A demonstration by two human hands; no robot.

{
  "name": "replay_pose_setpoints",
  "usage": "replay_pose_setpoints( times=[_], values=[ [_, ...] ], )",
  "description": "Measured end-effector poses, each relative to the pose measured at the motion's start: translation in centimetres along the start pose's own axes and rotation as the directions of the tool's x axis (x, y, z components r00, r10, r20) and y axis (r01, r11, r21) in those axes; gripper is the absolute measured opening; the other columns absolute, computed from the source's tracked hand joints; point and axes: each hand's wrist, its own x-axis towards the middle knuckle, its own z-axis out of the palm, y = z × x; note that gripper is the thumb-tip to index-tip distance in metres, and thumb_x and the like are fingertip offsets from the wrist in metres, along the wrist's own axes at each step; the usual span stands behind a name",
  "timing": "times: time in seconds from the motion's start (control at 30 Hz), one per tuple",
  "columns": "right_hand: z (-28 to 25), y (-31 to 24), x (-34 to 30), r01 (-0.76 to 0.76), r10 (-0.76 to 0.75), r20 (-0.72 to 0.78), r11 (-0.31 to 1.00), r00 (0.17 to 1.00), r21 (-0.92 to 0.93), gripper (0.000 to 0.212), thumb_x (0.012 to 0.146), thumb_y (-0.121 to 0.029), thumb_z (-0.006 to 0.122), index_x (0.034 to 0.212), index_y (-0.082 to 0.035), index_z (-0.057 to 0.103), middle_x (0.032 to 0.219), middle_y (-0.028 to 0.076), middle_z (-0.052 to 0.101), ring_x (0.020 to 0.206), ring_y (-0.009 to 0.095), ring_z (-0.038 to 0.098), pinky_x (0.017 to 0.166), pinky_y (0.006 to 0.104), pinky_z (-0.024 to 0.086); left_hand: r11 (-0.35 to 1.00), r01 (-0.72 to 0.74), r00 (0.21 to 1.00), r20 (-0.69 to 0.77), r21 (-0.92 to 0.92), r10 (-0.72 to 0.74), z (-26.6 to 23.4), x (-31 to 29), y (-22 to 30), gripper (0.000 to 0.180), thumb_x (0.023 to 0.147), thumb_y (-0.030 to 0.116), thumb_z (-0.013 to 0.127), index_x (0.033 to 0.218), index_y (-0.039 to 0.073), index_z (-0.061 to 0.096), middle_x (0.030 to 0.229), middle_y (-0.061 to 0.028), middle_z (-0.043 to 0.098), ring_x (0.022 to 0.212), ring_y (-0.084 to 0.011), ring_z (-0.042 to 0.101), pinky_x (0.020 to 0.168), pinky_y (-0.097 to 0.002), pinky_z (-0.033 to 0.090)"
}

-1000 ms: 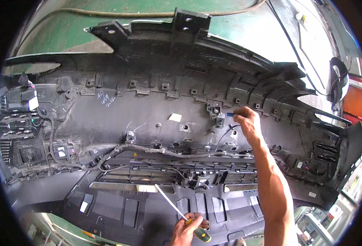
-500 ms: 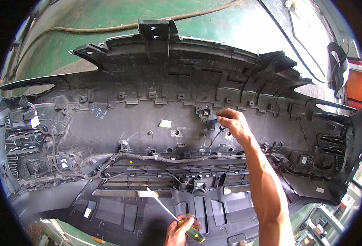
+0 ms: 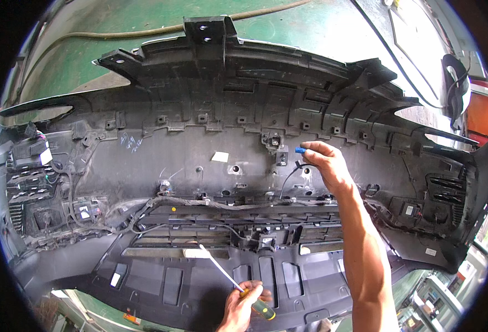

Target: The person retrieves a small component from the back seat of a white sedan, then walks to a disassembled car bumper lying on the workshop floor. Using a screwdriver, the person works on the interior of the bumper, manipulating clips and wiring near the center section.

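A large black car bumper lies with its inner side up in front of me. My right hand reaches over its middle, thumb and fingers closed on a small blue wire connector. From there a thin black cable curves down to the wiring harness. Just left of the connector, and apart from it, is a small black housing on the bumper. Nearer to me, my left hand grips a screwdriver by its yellow and dark green handle; the shaft points up and left over the grille.
Brackets and clips line the bumper's far side, and a tall bracket juts up there. Wiring and a sensor module sit at the left end. A hose crosses the green floor behind. Metal shelving stands at the lower right.
My right hand has drawn the blue connector away from the black housing, to the right and slightly up. The cable now bows more. My left hand still holds the screwdriver.
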Motion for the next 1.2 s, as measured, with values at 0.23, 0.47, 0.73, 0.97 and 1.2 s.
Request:
replay_pose_setpoints(
  times=[0.23, 0.47, 0.73, 0.97, 1.2],
  values=[
    [1.4, 0.8, 1.2, 0.028, -0.032, -0.099, 0.999, 0.995, -0.039, 0.035, 0.093, -0.011, 0.070, 0.126, 0.001, 0.067, 0.105, 0.006, 0.072, 0.091, 0.013, 0.066, 0.087, 0.0281, 0.052, 0.999, -0.040, 0.999, 0.019, 0.034, 0.039, -0.1, 0.0, -0.9, 0.022, 0.097, 0.022, 0.067, 0.110, 0.005, 0.063, 0.090, -0.0103, 0.071, 0.077, -0.0197, 0.069, 0.068, -0.0324, 0.056],
    [-0.3, 3.3, -1.2, 0.035, -0.328, -0.393, 0.803, 0.859, -0.595, 0.073, 0.085, -0.020, 0.074, 0.150, -0.006, 0.043, 0.144, 0.023, 0.054, 0.120, 0.033, 0.063, 0.099, 0.0398, 0.052, 0.997, -0.071, 0.994, 0.079, -0.004, 0.072, -0.5, -0.4, -1.2, 0.029, 0.099, 0.022, 0.064, 0.116, 0.001, 0.056, 0.098, -0.0160, 0.070, 0.089, -0.0266, 0.071, 0.081, -0.0392, 0.057],
    [0.0, 1.4, -25.1, -0.199, 0.180, -0.089, 0.825, 0.980, -0.529, 0.046, 0.087, -0.023, 0.073, 0.121, 0.005, 0.064, 0.098, 0.010, 0.070, 0.088, 0.015, 0.063, 0.078, 0.0309, 0.053, 0.974, -0.225, 0.973, 0.046, 0.001, 0.225, -1.7, -9.2, -1.5, 0.026, 0.095, 0.017, 0.072, 0.113, 0.002, 0.061, 0.085, -0.0041, 0.067, 0.076, -0.0131, 0.067, 0.070, -0.0264, 0.053],
    [6.4, -1.2, -41.8, -0.345, 0.440, 0.144, 0.835, 0.886, -0.428, 0.038, 0.086, -0.015, 0.077, 0.116, 0.007, 0.067, 0.095, 0.011, 0.073, 0.086, 0.018, 0.068, 0.078, 0.0316, 0.055, 0.836, -0.547, 0.807, -0.237, 0.046, 0.541, -12.9, -26.9, -5.1, 0.024, 0.091, 0.013, 0.076, 0.112, 0.010, 0.065, 0.074, 0.0030, 0.061, 0.062, -0.0072, 0.059, 0.051, -0.0229, 0.047],
    [4.1, -1.1, -43.9, 0.148, 0.350, 0.404, 0.574, 0.845, -0.805, 0.037, 0.084, -0.026, 0.071, 0.113, -0.004, 0.074, 0.094, 0.017, 0.076, 0.088, 0.024, 0.074, 0.079, 0.0362, 0.056, 0.863, 0.092, 0.644, -0.691, 0.496, 0.328, -31.6, -38.4, -31.8, 0.047, 0.080, 0.040, 0.078, 0.098, -0.002, 0.067, 0.082, -0.0165, 0.071, 0.072, -0.0318, 0.070, 0.066, -0.0445, 0.055]
  ],
)
